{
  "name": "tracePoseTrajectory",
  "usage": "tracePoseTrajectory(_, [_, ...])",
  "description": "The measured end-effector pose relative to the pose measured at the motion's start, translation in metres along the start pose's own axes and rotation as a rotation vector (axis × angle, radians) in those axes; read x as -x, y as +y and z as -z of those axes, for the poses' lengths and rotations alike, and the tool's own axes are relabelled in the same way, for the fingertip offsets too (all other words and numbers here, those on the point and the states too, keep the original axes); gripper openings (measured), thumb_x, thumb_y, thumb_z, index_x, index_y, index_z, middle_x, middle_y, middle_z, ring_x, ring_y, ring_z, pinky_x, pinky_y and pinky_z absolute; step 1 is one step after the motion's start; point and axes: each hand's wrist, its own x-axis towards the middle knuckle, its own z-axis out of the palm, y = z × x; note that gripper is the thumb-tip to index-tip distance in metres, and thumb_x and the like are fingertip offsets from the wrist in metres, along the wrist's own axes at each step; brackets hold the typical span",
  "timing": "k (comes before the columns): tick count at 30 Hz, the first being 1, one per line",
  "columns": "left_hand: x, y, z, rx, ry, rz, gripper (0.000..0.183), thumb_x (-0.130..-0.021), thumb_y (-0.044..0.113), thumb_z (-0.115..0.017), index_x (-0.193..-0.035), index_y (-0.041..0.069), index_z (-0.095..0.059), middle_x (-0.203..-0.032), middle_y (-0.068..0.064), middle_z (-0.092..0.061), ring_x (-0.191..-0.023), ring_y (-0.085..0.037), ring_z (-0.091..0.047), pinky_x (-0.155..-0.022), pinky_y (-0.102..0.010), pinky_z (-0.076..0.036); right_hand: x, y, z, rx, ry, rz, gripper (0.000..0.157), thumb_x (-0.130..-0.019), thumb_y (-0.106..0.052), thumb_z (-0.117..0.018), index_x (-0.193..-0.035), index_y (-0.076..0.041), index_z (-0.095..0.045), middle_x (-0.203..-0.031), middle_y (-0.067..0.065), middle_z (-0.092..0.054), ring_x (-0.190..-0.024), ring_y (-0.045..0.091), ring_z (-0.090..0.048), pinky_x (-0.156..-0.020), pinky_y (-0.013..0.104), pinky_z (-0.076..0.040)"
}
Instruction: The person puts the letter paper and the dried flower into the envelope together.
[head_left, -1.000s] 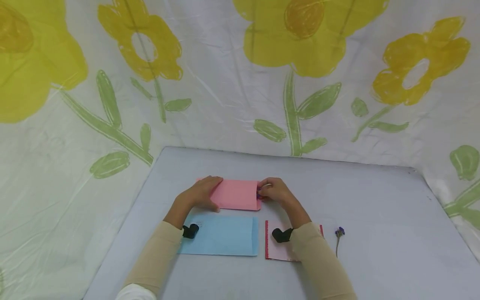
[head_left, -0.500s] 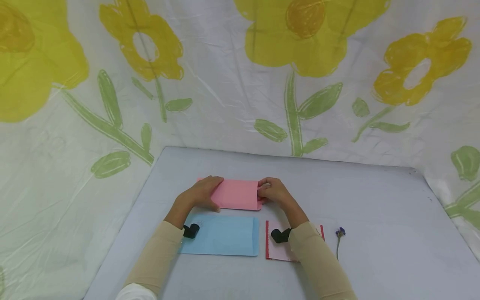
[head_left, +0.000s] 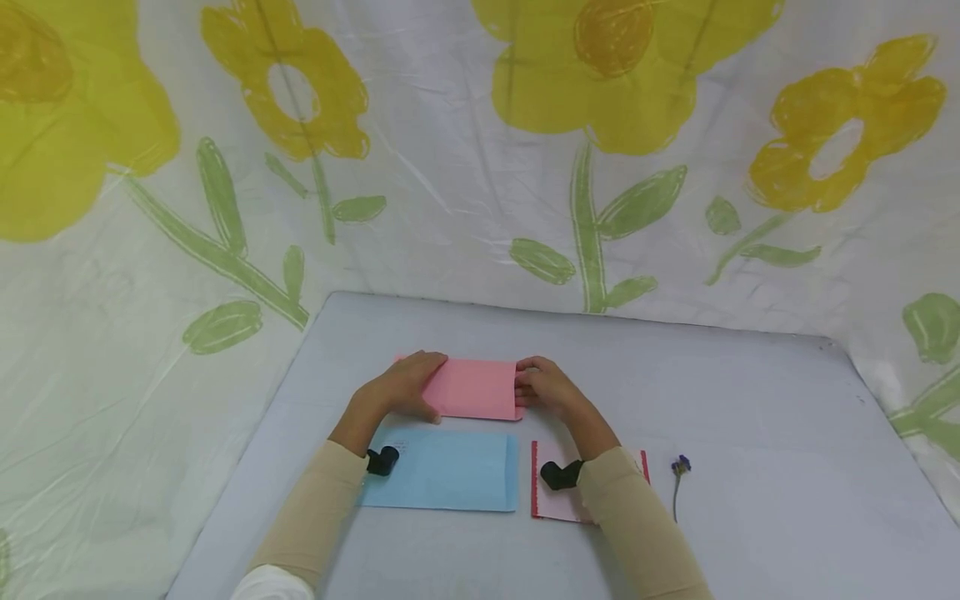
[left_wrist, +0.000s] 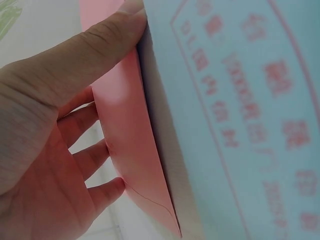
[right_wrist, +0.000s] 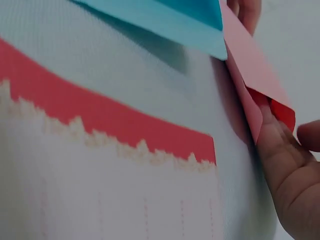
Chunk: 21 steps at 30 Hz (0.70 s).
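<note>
My left hand (head_left: 408,385) holds the left end of a pink envelope (head_left: 476,388); in the left wrist view the thumb lies on one edge and the fingers (left_wrist: 86,120) support the opposite side. At the envelope's right end, my right hand (head_left: 547,386) reaches into the opening. The right wrist view shows one digit inside the mouth of the pink envelope (right_wrist: 265,82) and another fingertip (right_wrist: 309,135) outside it. What the hidden fingertips hold, I cannot tell.
A light blue envelope (head_left: 450,471) lies nearer me, with red print in the left wrist view. Right of it, a white card with red borders (head_left: 551,492) lies partly under my right forearm. A purple dried flower (head_left: 680,467) on a thin stem lies farther right on the table (head_left: 757,433).
A small purple bit pinched at my right fingertips has gone out of sight at the envelope's mouth. The right fingers moved slightly inward and spread; the left hand stayed in place.
</note>
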Motion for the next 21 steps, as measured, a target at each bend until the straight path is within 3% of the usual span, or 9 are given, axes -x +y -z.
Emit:
tracePoseTrajectory(6, [0.0, 0.0, 0.0, -0.006, -0.008, 0.002, 0.099, -0.075, 0.024, -0.089, -0.155, 0.006, -0.034, -0.159, -0.014, -0.034, -0.149, -0.035, -0.02, -0.118, -0.052, -0.022, 0.002, -0.001, -0.002, -0.103, -0.023, -0.011, 0.038, -0.106, -0.017, -0.044, -0.14, -0.002, -0.04, -0.116, 0.02, -0.06, -0.092, 0.026, -0.063, -0.081, 0.032, -0.058])
tracePoseTrajectory(12, [0.001, 0.002, -0.001, 0.0, -0.007, 0.008, 0.098, -0.076, 0.023, -0.089, -0.155, 0.006, -0.035, -0.158, -0.014, -0.035, -0.149, -0.035, -0.021, -0.118, -0.053, -0.023, 0.012, 0.0, 0.001, -0.028, -0.008, 0.057, 0.043, -0.106, -0.018, -0.046, -0.144, -0.001, -0.037, -0.118, 0.022, -0.063, -0.099, 0.029, -0.065, -0.088, 0.038, -0.056])
tracePoseTrajectory(21, [0.003, 0.003, 0.002, -0.006, -0.016, 0.009, 0.101, -0.077, 0.024, -0.089, -0.157, 0.005, -0.03, -0.161, -0.015, -0.031, -0.15, -0.037, -0.016, -0.119, -0.054, -0.02, 0.06, 0.012, 0.033, 0.655, 0.135, 0.37, 0.022, -0.098, -0.01, -0.06, -0.119, -0.003, -0.063, -0.107, 0.011, -0.07, -0.098, 0.027, -0.065, -0.085, 0.045, -0.056])
